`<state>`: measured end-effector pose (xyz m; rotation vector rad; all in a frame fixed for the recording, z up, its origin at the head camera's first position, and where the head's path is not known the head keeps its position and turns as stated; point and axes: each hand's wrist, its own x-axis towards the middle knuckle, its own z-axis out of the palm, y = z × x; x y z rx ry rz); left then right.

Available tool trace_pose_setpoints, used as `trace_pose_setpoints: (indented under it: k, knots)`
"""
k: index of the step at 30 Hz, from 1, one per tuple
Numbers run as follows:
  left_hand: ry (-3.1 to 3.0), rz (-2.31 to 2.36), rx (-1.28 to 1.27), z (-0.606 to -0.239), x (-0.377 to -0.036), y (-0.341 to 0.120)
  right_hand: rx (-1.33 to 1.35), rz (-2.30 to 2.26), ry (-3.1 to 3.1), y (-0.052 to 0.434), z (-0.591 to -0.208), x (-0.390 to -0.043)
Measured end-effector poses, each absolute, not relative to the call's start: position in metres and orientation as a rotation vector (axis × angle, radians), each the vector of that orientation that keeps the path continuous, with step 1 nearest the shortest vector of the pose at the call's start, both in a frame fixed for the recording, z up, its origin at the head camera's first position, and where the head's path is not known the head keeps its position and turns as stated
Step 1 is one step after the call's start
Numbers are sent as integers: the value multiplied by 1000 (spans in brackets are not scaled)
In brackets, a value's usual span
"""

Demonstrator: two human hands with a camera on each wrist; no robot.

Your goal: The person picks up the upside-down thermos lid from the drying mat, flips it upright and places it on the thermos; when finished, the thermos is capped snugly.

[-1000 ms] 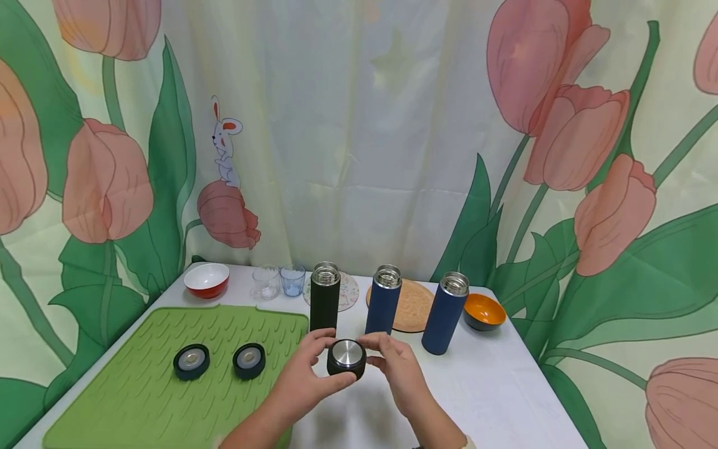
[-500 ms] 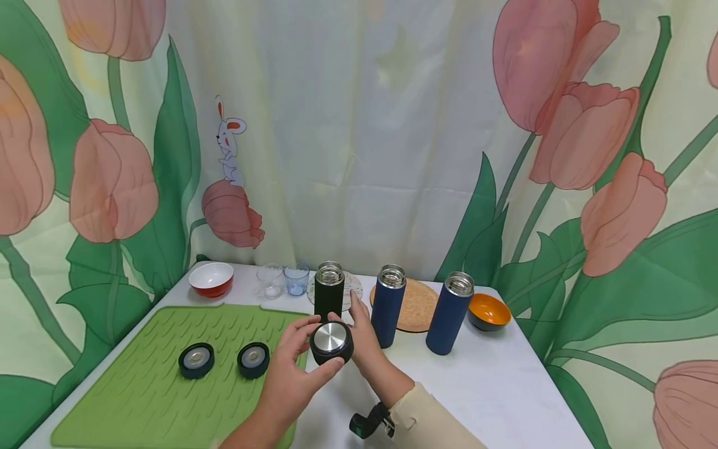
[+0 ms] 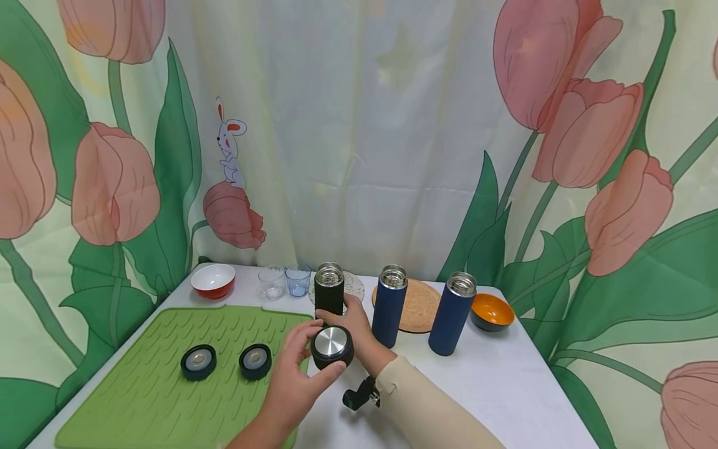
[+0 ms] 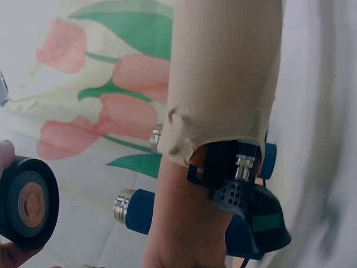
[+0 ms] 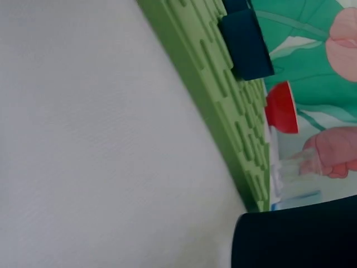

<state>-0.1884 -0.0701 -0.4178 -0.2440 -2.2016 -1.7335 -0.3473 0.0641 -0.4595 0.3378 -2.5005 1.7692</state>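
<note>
My left hand [image 3: 320, 352] grips a black lid with a steel top [image 3: 332, 346] just above the table's front middle; its underside [image 4: 28, 201] shows in the left wrist view. Behind the lid, my right hand [image 3: 349, 319] wraps round the lower part of an open black bottle [image 3: 329, 292], which stands upright; its dark body [image 5: 295, 234] fills the lower corner of the right wrist view. The beige sleeve [image 4: 223, 84] and wrist camera [image 4: 245, 206] cross in front.
Two dark lids [image 3: 198, 362] [image 3: 255, 361] lie on a green mat [image 3: 140, 386]. Two open blue bottles [image 3: 389, 305] [image 3: 452, 312] stand right of the black one. At the back sit a cork trivet [image 3: 417, 305], orange bowl [image 3: 492, 312], red bowl [image 3: 213, 279] and two small glasses [image 3: 272, 282] [image 3: 297, 280].
My right hand let go of the lid and moved back to the black bottle, now wrapping round it. The left hand keeps the lid and has shifted slightly left.
</note>
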Motion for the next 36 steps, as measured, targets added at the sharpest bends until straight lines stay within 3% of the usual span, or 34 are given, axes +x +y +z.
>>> trace_pose_setpoints:
  k: [6,19,36]
  knots:
    - [-2166,-1717,-301,-412,-210,-78,271,1689,-2493,67,-462,-351]
    - [-2278,-1625,-297,-373,-318,-94,353,1651,-2552,68,-462,-352]
    - [-2367,-1691,-274,-381,-353,-92,256,1671,-2580,68,-460,-347]
